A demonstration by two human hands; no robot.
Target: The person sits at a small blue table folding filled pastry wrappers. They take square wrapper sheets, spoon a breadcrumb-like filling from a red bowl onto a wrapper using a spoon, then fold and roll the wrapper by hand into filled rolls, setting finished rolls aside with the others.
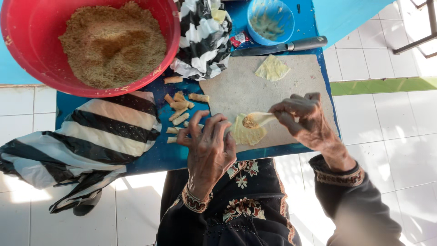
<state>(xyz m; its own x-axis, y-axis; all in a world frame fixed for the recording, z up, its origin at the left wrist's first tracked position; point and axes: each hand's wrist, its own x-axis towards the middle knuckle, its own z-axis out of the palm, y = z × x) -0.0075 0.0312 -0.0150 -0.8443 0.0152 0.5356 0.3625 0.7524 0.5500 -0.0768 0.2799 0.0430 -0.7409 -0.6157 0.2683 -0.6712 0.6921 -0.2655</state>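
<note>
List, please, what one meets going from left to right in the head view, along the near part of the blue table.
Striped plastic bag → small rolled pastries → left hand → pastry wrapper → spoon with filling → right hand.

The person wears a black garment (246,205) with red and cream floral embroidery down its front. 2 long black sleeves (364,205) end in patterned cuffs (337,176) of brown and cream.
</note>
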